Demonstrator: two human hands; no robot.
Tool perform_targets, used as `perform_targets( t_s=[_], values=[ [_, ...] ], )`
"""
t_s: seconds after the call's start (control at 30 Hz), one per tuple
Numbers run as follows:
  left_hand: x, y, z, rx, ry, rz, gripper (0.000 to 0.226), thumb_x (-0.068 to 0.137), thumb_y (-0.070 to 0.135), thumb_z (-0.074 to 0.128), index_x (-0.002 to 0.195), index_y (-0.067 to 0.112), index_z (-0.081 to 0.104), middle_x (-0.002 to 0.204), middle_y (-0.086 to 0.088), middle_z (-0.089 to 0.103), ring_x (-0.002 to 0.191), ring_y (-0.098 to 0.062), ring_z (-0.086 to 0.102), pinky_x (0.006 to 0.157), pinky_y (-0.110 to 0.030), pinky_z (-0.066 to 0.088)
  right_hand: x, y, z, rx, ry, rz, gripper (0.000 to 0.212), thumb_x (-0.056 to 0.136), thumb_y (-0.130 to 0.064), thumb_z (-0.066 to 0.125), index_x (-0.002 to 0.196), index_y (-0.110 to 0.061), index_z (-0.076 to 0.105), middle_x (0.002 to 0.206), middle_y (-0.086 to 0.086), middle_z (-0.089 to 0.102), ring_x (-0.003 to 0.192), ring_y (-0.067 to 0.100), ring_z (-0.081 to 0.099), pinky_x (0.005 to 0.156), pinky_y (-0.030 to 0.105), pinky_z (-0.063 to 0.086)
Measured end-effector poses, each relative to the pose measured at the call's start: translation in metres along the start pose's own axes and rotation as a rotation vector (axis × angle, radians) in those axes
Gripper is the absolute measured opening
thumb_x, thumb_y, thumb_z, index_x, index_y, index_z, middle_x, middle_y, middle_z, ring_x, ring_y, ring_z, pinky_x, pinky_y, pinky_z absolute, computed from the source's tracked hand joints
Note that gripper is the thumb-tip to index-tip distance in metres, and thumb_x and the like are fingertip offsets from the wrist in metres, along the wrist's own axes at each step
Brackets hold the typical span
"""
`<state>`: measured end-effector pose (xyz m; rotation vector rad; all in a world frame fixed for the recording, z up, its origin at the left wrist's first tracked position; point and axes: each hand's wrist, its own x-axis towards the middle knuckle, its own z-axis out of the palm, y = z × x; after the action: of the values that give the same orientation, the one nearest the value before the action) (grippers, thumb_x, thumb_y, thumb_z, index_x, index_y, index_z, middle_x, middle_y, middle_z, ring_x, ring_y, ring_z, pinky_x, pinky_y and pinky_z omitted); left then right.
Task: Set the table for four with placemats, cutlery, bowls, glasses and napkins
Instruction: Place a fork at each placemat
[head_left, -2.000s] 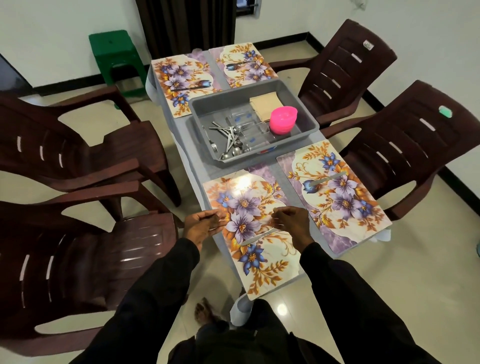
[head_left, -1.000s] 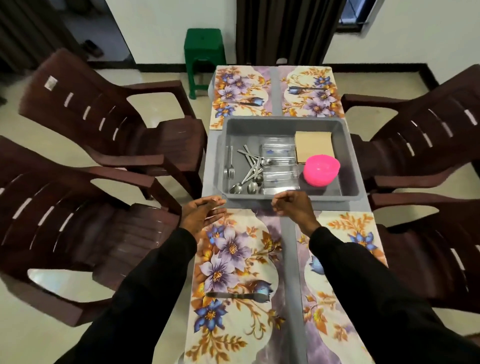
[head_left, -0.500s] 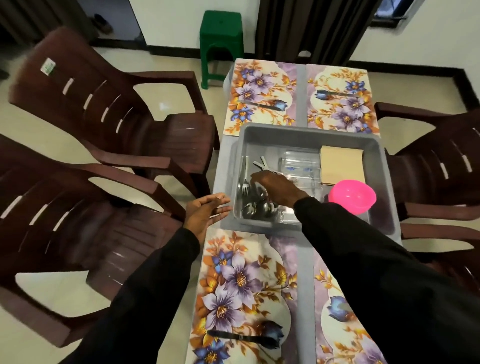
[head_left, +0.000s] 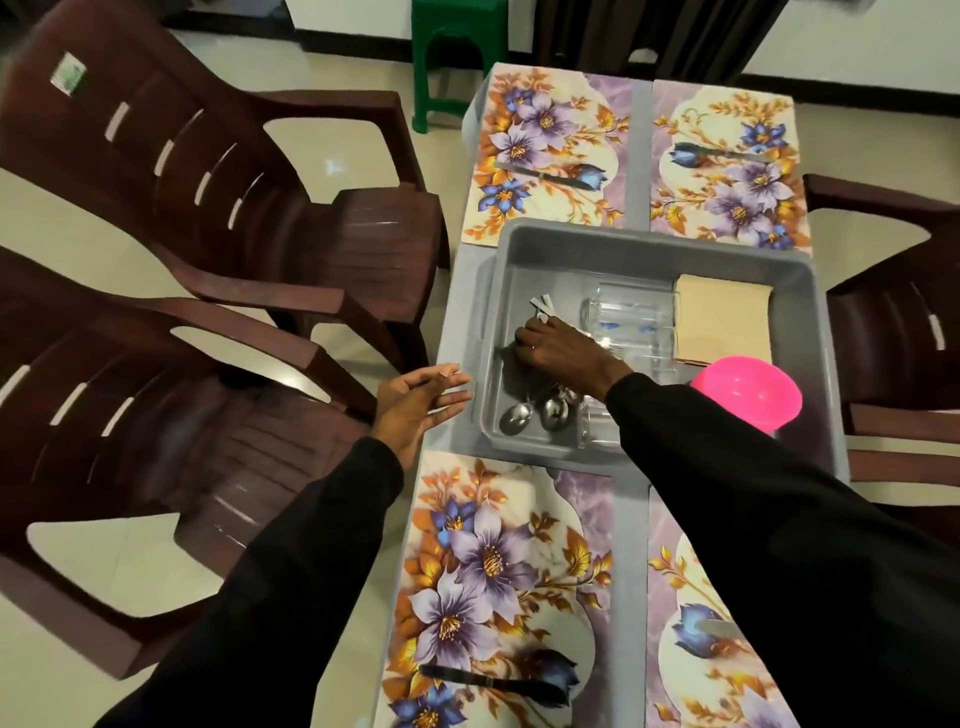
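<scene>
A grey tub (head_left: 649, 244) stood across the middle of the desk (head_left: 630, 571). The far-left mat (head_left: 550, 124) and far-right mat (head_left: 737, 208) lay side by side at the far edge. The near-left mat (head_left: 493, 545) and near-right mat (head_left: 670, 587) lay side by side at the near edge. Each mat carried one knife: the first knife (head_left: 540, 174) on the far-left mat, the second knife (head_left: 722, 152) on the far-right mat, the third knife (head_left: 488, 680) on the near-left mat, and the fourth knife (head_left: 719, 626) on the near-right mat, mostly hidden by the sleeve. Inside the tub, the cutlery (head_left: 543, 306) occupied the left side, with the spoons (head_left: 535, 413) at the near wall. The glasses (head_left: 623, 312) lay in the centre, the napkins (head_left: 722, 317) in the far-right corner and the pink bowl (head_left: 745, 397) in the near-right corner. The right hand (head_left: 558, 351) was inside the tub, fingers curled down onto the cutlery; whether it gripped a piece could not be told. The left hand (head_left: 415, 402) hovered open, fingers straight, at the left edge of the desk just beside the tub. Brown chairs (head_left: 234, 208) flanked the desk, and a green stool (head_left: 457, 31) stood beyond the far edge.
</scene>
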<state>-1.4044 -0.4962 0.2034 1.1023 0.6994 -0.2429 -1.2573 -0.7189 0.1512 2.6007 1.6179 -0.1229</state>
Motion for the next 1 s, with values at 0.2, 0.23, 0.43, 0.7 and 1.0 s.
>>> perform_targets(
  t_s=[0.2,0.23,0.43,0.7,1.0],
  values=[
    [0.007,-0.002,0.011,0.012,-0.020,0.006,0.029,0.097,0.013,0.066,0.123,0.001,0.066,0.114,-0.014,0.075,0.106,-0.030,0.073,0.090,-0.034,0.060,-0.010,0.000,-0.010,0.314,0.272,0.233,0.015,0.093,-0.016,0.070,0.108,-0.012,0.071,0.110,0.005,0.067,0.101,0.021,0.056,0.083,0.034,0.046],
    [0.007,-0.002,0.014,0.015,-0.025,0.017,0.029,0.096,0.011,0.067,0.123,0.001,0.066,0.115,-0.014,0.075,0.107,-0.029,0.073,0.093,-0.035,0.059,-0.012,-0.001,-0.017,0.460,0.336,0.311,0.012,0.095,-0.018,0.068,0.104,-0.012,0.072,0.105,0.002,0.068,0.096,0.016,0.055,0.081,0.028,0.045],
    [0.011,0.002,0.039,-0.007,-0.098,0.050,0.035,0.093,0.007,0.069,0.127,0.001,0.065,0.120,-0.015,0.073,0.113,-0.027,0.070,0.101,-0.034,0.055,-0.016,-0.028,-0.058,1.246,0.334,0.561,0.010,0.089,-0.015,0.077,0.091,-0.005,0.078,0.077,0.006,0.075,0.067,0.020,0.071,0.068,0.030,0.061],
    [0.009,0.000,0.056,0.005,-0.048,0.018,0.018,0.099,0.013,0.063,0.109,0.001,0.071,0.105,-0.015,0.077,0.101,-0.028,0.074,0.092,-0.037,0.060,-0.019,-0.052,-0.052,1.278,0.290,0.711,0.012,0.089,-0.013,0.077,0.090,-0.001,0.078,0.075,0.007,0.076,0.064,0.017,0.074,0.063,0.030,0.063],
    [0.006,-0.005,0.025,-0.047,0.013,-0.021,0.025,0.099,0.015,0.061,0.116,-0.003,0.064,0.115,-0.021,0.073,0.106,-0.033,0.073,0.097,-0.043,0.056,0.013,-0.023,0.000,0.284,-0.049,0.710,0.045,0.095,0.003,0.057,0.137,0.007,0.043,0.116,0.031,0.058,0.110,0.044,0.058,0.091,0.047,0.054]
  ],
)
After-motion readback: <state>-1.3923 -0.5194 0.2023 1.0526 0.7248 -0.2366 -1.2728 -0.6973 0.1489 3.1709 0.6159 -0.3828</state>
